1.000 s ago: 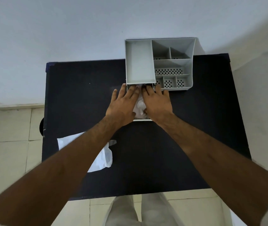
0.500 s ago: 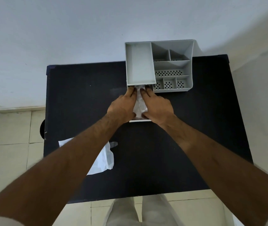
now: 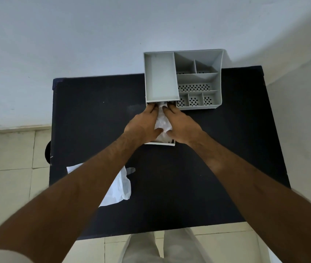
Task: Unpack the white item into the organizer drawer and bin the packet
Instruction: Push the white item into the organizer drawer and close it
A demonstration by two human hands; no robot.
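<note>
A grey organizer (image 3: pixel 198 78) with several compartments stands at the back of the black table (image 3: pixel 94 120). Its drawer (image 3: pixel 162 143) is pulled out toward me. A crumpled white item (image 3: pixel 162 123) lies in the drawer. My left hand (image 3: pixel 143 125) and my right hand (image 3: pixel 181 125) press on it from either side, fingertips reaching under the organizer's front edge. The empty white packet (image 3: pixel 118 188) lies on the table at the near left, partly hidden by my left forearm.
The table stands against a white wall, with tiled floor to the left and in front. A dark round object (image 3: pixel 47 154) shows just past the table's left edge. My legs are at the near edge.
Both hands have drawn closer together over the white item and slid further into the drawer, fingers curling in under the organizer. The packet has not moved.
</note>
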